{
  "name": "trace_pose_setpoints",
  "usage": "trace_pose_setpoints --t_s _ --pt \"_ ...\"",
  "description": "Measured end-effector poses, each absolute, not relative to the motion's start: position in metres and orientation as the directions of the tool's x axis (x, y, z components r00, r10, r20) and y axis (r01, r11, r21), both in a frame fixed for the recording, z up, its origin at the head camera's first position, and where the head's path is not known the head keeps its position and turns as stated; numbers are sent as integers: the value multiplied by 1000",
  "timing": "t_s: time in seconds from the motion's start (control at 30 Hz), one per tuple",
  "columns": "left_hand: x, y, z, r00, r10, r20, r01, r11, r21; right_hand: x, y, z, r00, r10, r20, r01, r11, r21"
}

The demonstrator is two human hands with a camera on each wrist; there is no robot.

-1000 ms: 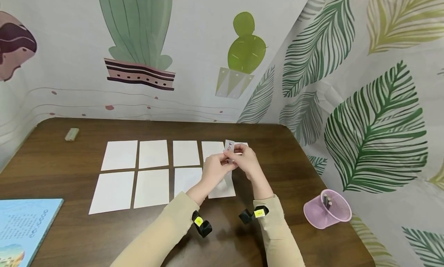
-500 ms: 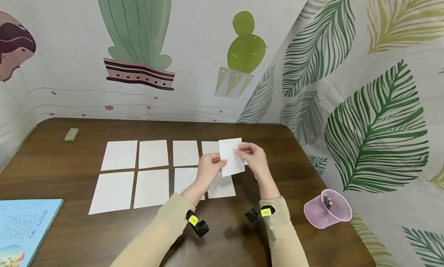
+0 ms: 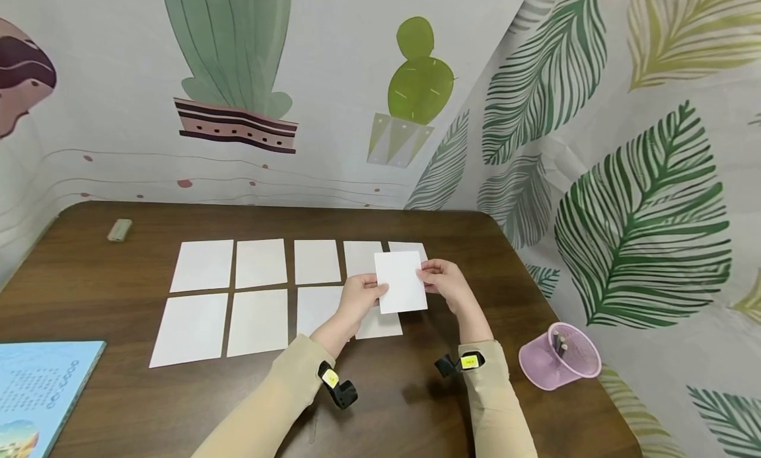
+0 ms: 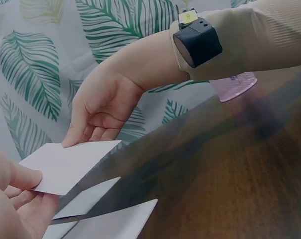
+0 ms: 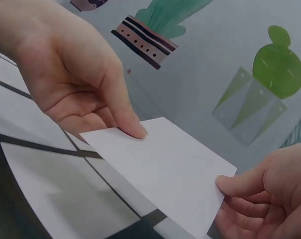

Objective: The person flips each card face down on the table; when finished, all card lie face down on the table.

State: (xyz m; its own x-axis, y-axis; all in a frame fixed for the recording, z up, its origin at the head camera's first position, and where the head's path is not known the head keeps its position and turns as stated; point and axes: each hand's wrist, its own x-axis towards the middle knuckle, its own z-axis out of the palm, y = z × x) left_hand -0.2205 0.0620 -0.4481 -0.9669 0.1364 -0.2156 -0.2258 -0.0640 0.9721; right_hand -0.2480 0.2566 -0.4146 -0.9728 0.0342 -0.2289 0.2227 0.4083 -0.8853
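Observation:
My left hand point(image 3: 355, 299) pinches the left edge of a small white sheet of paper point(image 3: 401, 283), thumb on its upper face. At the opposite edge my right hand point(image 3: 448, 284) pinches the same sheet. In the right wrist view the upper face of the white sheet point(image 5: 165, 167) is blank, and the left hand's fingers point(image 5: 88, 107) curl beneath it. The sheet is held above the table, over the right end of two rows of white papers. It partly covers the papers below it, such as the far-right one point(image 3: 409, 248).
Several blank white papers, such as one at the front left point(image 3: 189, 329), lie in two rows on the brown table point(image 3: 380, 405). A pink mesh pen cup point(image 3: 543, 362) with pencils stands right. A blue calendar-like board point(image 3: 50, 379) lies left; a small pale block point(image 3: 120, 230) sits behind.
The hands have drawn apart, the right one moving right and toward me. The sheet was first seen narrow with dark marks; now its blank face shows fully, lower than half a second ago.

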Motion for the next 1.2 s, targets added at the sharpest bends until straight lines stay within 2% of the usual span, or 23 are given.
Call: trace_pose_setpoints --t_s 0.3,0.5,0.73,1.2 --pt "-217 70 -460 -955 191 -228 -247 -85 965 -249 272 -429 -959 2 -284 254 450 -856" --pt "-216 73 -462 -952 212 -221 -248 -107 963 -248 290 -435 -947 42 -318 294 508 -810" --pt "-212 74 -462 -938 263 -225 -246 -49 968 -245 304 -442 -937 88 -339 330 549 -768" --pt "-201 86 -459 -894 393 -214 -225 19 974 -239 301 -446 -930 146 -337 353 607 -712"
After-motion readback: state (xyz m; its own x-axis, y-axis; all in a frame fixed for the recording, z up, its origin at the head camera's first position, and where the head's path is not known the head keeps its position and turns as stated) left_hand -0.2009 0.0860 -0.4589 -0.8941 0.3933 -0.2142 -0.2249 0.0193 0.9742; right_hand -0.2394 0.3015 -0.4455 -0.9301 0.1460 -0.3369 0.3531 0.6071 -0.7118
